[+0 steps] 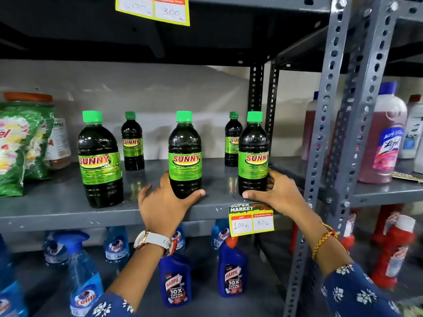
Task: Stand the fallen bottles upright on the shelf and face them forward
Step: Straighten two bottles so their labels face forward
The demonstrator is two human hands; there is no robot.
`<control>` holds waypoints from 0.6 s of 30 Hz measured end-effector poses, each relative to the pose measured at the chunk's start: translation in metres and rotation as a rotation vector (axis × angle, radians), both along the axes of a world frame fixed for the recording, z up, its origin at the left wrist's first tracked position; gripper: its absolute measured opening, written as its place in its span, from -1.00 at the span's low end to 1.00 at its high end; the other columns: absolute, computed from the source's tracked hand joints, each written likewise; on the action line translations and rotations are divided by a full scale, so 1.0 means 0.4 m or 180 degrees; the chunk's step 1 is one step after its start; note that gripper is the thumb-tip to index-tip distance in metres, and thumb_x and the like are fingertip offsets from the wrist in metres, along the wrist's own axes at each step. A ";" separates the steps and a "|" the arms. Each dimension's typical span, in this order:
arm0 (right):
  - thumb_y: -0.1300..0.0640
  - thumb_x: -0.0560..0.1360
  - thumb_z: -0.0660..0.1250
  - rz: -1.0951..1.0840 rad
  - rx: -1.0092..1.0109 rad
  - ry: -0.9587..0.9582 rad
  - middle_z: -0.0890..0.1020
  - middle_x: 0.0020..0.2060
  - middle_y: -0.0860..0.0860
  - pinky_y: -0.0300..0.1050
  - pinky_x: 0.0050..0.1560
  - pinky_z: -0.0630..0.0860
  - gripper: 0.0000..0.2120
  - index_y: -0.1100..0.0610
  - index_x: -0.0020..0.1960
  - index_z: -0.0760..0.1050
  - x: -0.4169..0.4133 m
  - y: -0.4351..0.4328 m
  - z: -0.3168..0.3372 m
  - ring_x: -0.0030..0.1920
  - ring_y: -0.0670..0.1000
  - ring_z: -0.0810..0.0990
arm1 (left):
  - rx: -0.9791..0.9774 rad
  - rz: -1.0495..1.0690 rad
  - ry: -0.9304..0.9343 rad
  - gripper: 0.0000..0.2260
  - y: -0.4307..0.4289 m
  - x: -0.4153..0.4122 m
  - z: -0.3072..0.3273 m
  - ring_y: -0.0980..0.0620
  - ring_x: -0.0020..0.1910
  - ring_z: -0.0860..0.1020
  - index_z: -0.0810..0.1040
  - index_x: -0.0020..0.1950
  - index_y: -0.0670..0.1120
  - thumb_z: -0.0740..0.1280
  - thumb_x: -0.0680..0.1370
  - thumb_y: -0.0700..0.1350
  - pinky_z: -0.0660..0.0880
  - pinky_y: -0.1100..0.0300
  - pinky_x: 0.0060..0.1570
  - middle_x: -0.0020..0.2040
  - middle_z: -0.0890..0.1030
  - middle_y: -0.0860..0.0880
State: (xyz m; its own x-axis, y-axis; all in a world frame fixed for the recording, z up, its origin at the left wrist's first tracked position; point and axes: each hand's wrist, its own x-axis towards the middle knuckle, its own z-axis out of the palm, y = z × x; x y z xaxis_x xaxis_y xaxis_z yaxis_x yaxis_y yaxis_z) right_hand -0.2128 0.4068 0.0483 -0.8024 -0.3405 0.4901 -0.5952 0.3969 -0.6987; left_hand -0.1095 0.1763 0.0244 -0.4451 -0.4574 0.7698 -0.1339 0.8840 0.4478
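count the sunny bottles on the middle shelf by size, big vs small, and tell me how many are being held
Big Sunny bottles: 3, at left, centre and right
Small Sunny bottles: 2, at back left and back right
Held: 2, the centre bottle by the left hand, the right bottle by the right hand
Total: 5 bottles, all upright

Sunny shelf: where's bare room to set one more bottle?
Bare patches on the shelf: between left front bottle and middle bottle, and behind them around the small bottles. Crowded: right end, where right hand grips the right bottle.
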 end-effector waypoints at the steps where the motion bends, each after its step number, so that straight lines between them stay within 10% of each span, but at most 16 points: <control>1: -0.19 0.07 0.55 -0.0002 0.0019 0.0025 0.59 -0.10 -0.18 -0.22 0.00 0.45 -0.49 -0.20 -0.06 0.42 0.001 0.000 0.001 -0.08 -0.18 0.58 | -0.0004 0.0000 0.0006 -0.32 0.001 0.000 0.000 -0.13 -0.16 0.64 0.51 0.14 -0.14 0.38 0.27 0.36 0.27 -0.04 0.26 -0.23 0.68 -0.16; 18: -0.24 0.11 0.50 -0.0103 0.0230 0.0051 0.54 -0.06 -0.17 -0.18 0.08 0.42 -0.34 -0.08 0.14 0.42 0.003 0.003 -0.001 -0.03 -0.13 0.53 | -0.0052 -0.0118 -0.0070 -0.24 -0.006 0.006 0.000 -0.11 -0.17 0.64 0.49 0.14 -0.12 0.18 0.24 0.47 0.26 -0.03 0.26 -0.23 0.68 -0.12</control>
